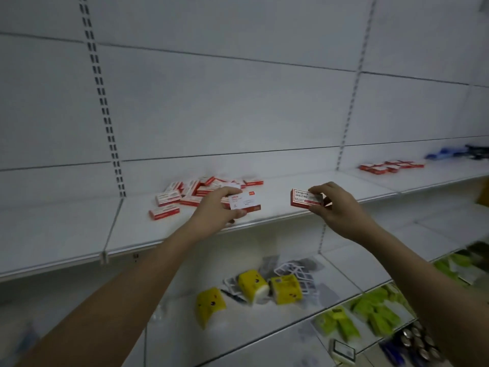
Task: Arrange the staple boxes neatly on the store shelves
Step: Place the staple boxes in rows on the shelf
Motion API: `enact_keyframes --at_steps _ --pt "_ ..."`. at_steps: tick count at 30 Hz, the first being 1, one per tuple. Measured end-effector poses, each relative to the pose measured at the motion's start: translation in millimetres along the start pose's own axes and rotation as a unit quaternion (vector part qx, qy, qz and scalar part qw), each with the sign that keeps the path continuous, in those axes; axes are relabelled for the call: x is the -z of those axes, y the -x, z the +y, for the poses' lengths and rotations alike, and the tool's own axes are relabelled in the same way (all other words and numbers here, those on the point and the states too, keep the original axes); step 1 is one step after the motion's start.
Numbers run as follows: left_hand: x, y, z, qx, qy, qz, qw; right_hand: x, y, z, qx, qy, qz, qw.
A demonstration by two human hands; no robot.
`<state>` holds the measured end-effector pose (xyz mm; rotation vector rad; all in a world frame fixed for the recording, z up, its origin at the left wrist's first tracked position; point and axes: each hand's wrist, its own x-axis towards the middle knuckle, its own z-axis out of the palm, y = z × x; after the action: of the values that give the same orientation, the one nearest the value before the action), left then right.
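My left hand (217, 207) grips a red and white staple box (244, 200) above the white shelf (185, 229), just right of a loose pile of several staple boxes (193, 193). My right hand (336, 207) pinches a second staple box (304, 198) by its right end, held over the shelf's front edge. The two held boxes are apart, about a hand's width between them. A smaller group of staple boxes (391, 166) lies flat on the same shelf far to the right.
Blue and black staplers (455, 152) sit at the shelf's far right end. On the lower shelf lie yellow packs (254, 286) and white clips. Green packets (370, 313) fill the shelf below that, at the right. Slotted uprights run up the white back wall.
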<state>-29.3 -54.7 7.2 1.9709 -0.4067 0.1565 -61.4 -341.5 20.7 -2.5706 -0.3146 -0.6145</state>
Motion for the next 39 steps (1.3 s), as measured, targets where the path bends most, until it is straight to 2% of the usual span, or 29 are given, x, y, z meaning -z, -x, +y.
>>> enact_keyframes --at_steps 6,20,29,39 --pt "-83 -2 61 -0.018 -0.030 -0.038 0.999 71 39 67 -0.008 0.010 0.016 1.000" --pt "-332 -28 187 -0.039 0.047 -0.082 0.995 249 140 261 -0.062 0.012 0.041 0.997" --pt "-437 -88 218 -0.045 0.036 -0.127 0.990 282 145 371 -0.086 0.015 0.049 0.995" --pt "-556 -215 207 -0.038 0.051 -0.131 0.989 293 72 511 -0.106 0.034 0.017 0.994"
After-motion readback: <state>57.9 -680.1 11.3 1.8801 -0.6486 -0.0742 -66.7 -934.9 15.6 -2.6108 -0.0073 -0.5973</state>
